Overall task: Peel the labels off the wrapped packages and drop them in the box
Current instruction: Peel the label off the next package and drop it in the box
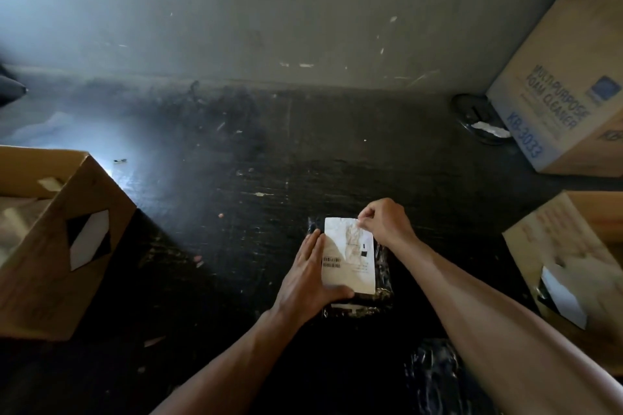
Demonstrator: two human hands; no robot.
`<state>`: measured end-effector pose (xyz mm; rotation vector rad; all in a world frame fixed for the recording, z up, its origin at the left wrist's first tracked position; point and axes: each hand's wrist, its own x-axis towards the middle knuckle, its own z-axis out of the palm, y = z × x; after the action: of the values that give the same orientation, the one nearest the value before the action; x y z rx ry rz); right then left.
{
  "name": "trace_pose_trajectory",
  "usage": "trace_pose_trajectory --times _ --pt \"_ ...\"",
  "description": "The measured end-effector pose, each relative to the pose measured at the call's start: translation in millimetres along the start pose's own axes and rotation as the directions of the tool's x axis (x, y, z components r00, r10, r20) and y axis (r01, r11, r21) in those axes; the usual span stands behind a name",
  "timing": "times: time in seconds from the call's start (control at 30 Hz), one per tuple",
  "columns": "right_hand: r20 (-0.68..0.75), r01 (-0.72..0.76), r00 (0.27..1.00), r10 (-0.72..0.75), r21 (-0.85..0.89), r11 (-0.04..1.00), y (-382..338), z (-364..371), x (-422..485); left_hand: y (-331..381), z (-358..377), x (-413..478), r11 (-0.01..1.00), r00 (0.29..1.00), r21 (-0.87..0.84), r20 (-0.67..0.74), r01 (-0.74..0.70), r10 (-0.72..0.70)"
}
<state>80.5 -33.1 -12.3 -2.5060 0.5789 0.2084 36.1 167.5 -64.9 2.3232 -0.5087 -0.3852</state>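
Now my left hand (312,274) presses flat on the package (381,280), fingers spread, while my right hand (384,221) pinches the label (347,256) corner.

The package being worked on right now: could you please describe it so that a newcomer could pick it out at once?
Start at the dark floor between the open cardboard boxes. The package lies there, the left hand flat on it and the right hand pinching its far corner. Unlike the other dark wrapped bundle nearer the person, it carries a white label with barcodes.

Floor (269,152) ahead open; boxes (60,246) flank sides.
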Motion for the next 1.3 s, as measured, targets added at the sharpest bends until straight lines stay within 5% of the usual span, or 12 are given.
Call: trace_pose_trajectory --times 0.7,1.3 --pt "-0.086 0.129 0.987 -0.133 -0.046 0.991 -4 15 -20 7 8 -3 1.000 0.997 -0.013 -0.072 0.013 -0.014" --pt "-0.123 0.275 0.957 -0.264 0.080 0.958 0 8 -52 7 14 -4 0.995 0.991 -0.085 -0.121 0.042 -0.052"
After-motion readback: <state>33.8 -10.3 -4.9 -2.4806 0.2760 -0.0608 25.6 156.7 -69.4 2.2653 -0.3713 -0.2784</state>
